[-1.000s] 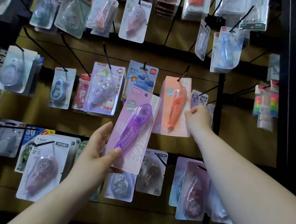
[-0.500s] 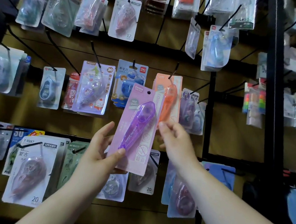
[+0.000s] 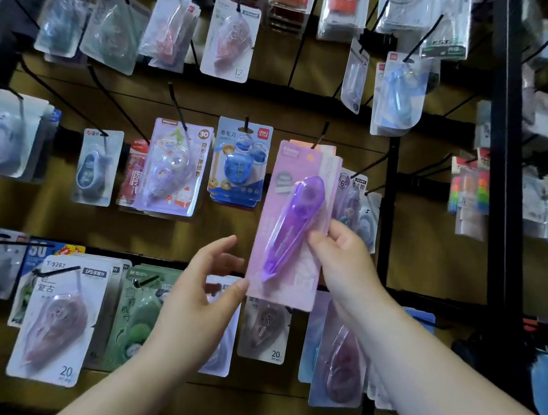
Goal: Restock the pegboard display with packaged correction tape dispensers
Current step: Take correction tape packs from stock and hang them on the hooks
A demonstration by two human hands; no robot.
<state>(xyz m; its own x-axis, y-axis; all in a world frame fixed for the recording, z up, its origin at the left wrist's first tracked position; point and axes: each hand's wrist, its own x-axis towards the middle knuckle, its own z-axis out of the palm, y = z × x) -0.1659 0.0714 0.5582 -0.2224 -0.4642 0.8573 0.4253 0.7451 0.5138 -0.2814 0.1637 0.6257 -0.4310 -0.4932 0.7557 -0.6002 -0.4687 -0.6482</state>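
Note:
A pink-lilac card pack with a purple correction tape dispenser [image 3: 292, 229] stands upright in front of the pegboard's middle row. My right hand [image 3: 344, 257] pinches its right edge, thumb on the front. To the left, my left hand [image 3: 204, 291] has relaxed fingers, and only its thumb tip touches the pack's lower left edge. The pack's top reaches a black peg hook [image 3: 323, 133], covering an orange pack [image 3: 330, 151] hanging there. Whether the hook passes through the purple pack's hole I cannot tell.
Several other packs hang on long black hooks all around: a blue one [image 3: 239, 167] just left, a lilac one [image 3: 176, 167], brown "20" packs [image 3: 54, 323] below. A black upright post [image 3: 387, 218] stands right of the hook, with a second rack [image 3: 511, 163] beyond it.
My right hand left the orange pack and took the purple pack's right edge. The pack rose to the right, up to the hook, and my left hand loosened its hold.

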